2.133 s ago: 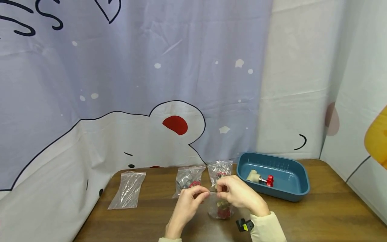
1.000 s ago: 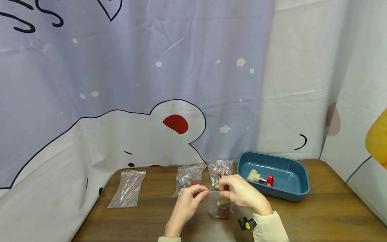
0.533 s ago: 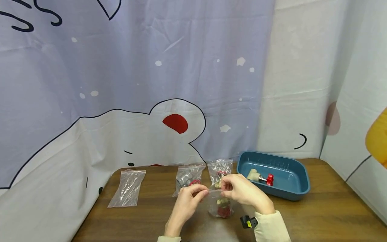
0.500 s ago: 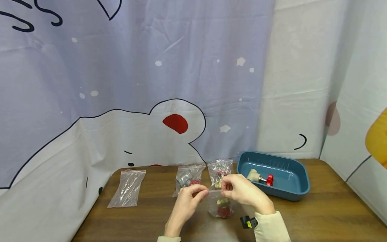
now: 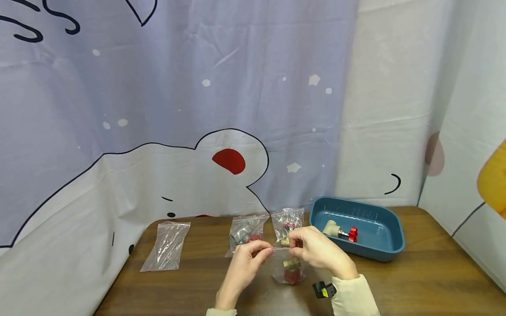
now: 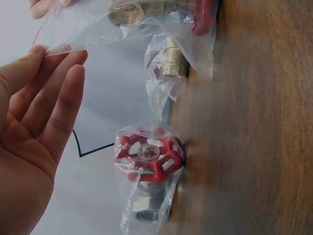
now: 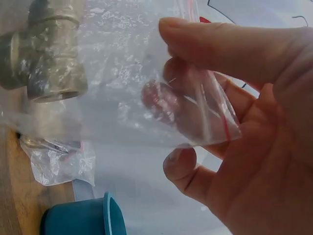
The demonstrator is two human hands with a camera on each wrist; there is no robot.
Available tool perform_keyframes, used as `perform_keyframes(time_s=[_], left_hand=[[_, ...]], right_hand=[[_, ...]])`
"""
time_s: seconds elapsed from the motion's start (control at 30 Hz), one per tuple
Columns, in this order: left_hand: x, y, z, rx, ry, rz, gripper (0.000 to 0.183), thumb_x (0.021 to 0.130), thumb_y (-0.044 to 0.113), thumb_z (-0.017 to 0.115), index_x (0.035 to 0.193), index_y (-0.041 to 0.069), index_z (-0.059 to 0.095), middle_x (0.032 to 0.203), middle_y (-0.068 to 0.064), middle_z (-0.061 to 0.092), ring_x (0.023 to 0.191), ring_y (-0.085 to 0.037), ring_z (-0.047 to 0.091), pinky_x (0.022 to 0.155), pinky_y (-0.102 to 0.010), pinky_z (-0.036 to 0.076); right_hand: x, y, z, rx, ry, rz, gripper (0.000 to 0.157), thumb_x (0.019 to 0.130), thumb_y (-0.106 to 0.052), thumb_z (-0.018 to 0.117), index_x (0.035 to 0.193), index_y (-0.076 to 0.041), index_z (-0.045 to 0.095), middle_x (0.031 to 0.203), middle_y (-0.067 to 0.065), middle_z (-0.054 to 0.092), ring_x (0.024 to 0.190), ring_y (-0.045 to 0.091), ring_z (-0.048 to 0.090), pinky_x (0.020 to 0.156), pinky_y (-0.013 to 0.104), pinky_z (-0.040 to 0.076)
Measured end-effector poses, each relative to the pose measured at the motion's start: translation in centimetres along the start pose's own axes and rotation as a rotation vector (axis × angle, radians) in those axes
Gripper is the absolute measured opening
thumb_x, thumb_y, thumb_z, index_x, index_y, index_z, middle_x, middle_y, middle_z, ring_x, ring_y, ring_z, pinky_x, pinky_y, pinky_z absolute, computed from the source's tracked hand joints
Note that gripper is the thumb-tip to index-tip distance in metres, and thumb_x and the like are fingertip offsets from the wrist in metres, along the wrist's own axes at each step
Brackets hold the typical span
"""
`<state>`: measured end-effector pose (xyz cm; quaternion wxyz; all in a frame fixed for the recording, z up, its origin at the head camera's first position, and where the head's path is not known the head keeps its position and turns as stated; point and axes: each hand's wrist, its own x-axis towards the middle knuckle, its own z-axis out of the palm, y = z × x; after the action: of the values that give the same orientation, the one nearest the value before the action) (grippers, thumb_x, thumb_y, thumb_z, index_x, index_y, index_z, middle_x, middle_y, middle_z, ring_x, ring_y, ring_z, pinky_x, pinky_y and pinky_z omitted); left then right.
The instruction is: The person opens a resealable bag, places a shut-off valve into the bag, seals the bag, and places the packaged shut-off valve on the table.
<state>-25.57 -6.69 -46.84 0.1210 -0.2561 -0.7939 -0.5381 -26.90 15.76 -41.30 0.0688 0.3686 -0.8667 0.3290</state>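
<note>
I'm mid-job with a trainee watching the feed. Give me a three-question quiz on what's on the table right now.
1. True or false: both hands pinch the top edge of the clear bag that holds a brass valve with a red handle.
2. Where does the unbagged valve lie? A) on the bare table B) in the blue tray C) in the left hand
3. Fill in: the flat bag at the far left looks ____.

Key
1. True: left hand and right hand each grip the bag's top.
2. B
3. empty
</note>
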Motion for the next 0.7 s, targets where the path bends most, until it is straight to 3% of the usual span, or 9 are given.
perform_keyframes(time_s=[0.3, 0.7], left_hand=[[0.05, 0.0, 0.03, -0.014, 0.001, -0.012, 0.011, 0.093, 0.016, 0.066, 0.092, 0.007, 0.072, 0.08, -0.003, 0.071, 0.066, -0.027, 0.067, 0.06, -0.026, 0.055], [0.06, -0.07, 0.05, -0.014, 0.005, -0.002, 0.011, 0.093, 0.016, 0.067, 0.091, 0.007, 0.072, 0.08, -0.003, 0.071, 0.065, -0.011, 0.064, 0.06, -0.026, 0.055]], right_hand=[[0.04, -0.1, -0.35, 0.042, -0.053, 0.062, 0.024, 0.08, -0.003, 0.077, 0.075, -0.019, 0.059, 0.067, -0.013, 0.049, 0.062, 0.002, 0.046, 0.054, 0.022, 0.042], [0.18, 0.07, -0.03, 0.019, -0.002, -0.012, 0.027, 0.078, -0.001, 0.077, 0.071, -0.02, 0.059, 0.066, -0.016, 0.05, 0.061, 0.0, 0.047, 0.054, 0.022, 0.042]])
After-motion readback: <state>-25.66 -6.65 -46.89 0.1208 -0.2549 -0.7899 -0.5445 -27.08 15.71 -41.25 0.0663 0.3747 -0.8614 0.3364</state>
